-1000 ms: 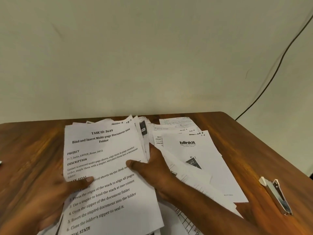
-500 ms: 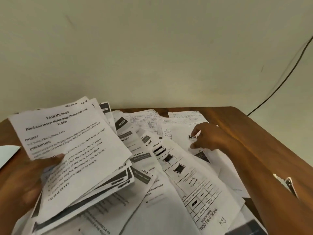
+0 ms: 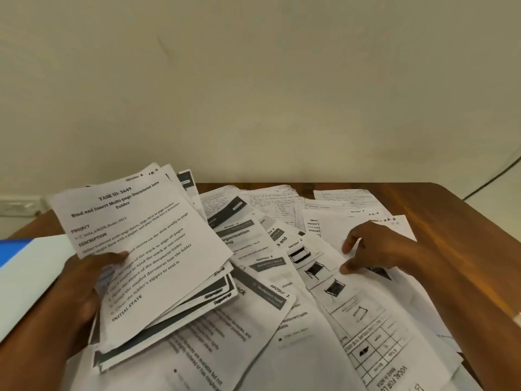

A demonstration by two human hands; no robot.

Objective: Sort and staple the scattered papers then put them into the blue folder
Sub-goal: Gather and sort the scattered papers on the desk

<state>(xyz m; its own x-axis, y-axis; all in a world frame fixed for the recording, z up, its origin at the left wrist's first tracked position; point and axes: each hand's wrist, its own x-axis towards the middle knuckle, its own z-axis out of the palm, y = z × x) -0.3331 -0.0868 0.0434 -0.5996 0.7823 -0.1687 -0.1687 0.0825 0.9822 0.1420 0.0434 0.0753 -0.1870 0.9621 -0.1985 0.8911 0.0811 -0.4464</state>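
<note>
**Gathering the loose sheets into one stack**

The counter (image 3: 465, 221) is covered by scattered papers (image 3: 282, 320). At the left edge lies the blue folder (image 3: 11, 249), mostly under a white sheet, so I cannot say whether it is open. The left hand (image 3: 81, 289) holds a fanned stack (image 3: 146, 249), thumb on top, grip closed around its lower edge. The right hand (image 3: 375, 249) rests on a loose sheet (image 3: 338, 227) with fingers bent; it seems to pinch it. Best to pull one sheet at a time, check its section number, then square the edges.
</note>
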